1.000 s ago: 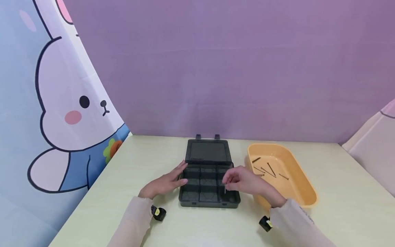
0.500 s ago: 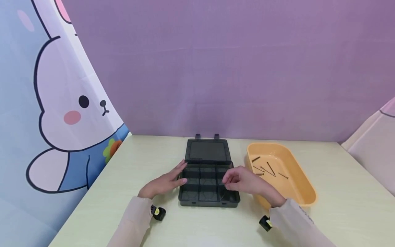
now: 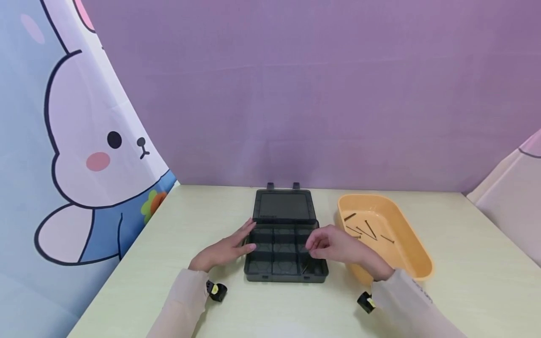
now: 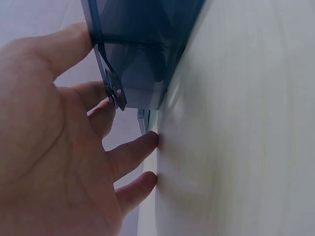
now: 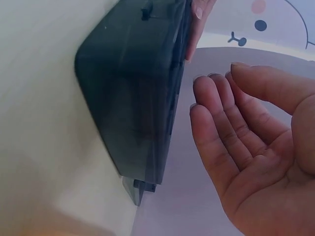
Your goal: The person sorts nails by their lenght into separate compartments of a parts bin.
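A dark translucent compartment box (image 3: 285,278) sits on the table, its lid (image 3: 284,206) folded back. My left hand (image 3: 224,251) rests at the box's left side with relaxed fingers; in the left wrist view the thumb is at the rim, and two fingertips touch the table. Over the right column hovers my right hand (image 3: 340,246). Thumb and fingers (image 5: 205,93) of that hand are bent but apart in the right wrist view, with nothing between them. Below them, a thin nail (image 3: 304,269) leans in the front right compartment.
An orange-yellow tray (image 3: 405,234) stands right of the box, partly behind my right forearm. Several dark nails (image 3: 370,228) lie scattered in it. A purple cloth (image 3: 296,94) hangs behind the table, and a rabbit-print cloth (image 3: 101,117) at the left.
A second ago a nail hung from my right fingertips; it has dropped into the front right compartment, and the fingers have loosened. My left hand has stayed in place.
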The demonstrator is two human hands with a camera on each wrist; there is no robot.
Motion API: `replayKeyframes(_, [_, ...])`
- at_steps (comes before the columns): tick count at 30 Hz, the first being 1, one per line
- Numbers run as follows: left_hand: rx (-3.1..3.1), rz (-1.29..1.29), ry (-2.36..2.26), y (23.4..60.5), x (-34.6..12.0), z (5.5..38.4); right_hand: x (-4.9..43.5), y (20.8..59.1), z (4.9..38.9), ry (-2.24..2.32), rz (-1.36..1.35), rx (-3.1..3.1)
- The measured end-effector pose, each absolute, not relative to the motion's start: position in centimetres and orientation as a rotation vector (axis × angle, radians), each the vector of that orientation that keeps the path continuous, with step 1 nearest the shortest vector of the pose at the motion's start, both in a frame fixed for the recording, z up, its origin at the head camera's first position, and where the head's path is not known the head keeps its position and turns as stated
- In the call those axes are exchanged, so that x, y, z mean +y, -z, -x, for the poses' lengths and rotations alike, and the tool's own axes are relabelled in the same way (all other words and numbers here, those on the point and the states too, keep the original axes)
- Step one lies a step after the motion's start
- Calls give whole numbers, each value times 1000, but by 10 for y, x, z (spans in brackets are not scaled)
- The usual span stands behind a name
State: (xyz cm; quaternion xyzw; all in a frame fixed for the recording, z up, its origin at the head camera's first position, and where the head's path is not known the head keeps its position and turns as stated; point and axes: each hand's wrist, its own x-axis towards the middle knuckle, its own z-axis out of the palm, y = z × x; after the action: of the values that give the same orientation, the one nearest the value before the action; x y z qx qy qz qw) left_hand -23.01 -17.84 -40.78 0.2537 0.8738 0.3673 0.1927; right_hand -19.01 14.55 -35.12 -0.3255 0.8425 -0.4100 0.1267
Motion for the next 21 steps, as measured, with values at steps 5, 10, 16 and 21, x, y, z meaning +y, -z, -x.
replayKeyframes(5, [2460, -706, -1023, 407, -178, 229, 149, 343, 189, 1154, 946, 2497])
replayKeyframes(10, [2463, -702, -1021, 407, -178, 229, 155, 335, 189, 1135, 906, 2539])
replayKeyframes(16, [2466, -702, -1025, 406, -178, 229, 162, 327, 192, 1102, 866, 2595])
replayKeyframes(21, [2464, -717, -1027, 407, -180, 228, 169, 322, 194, 1099, 834, 2611])
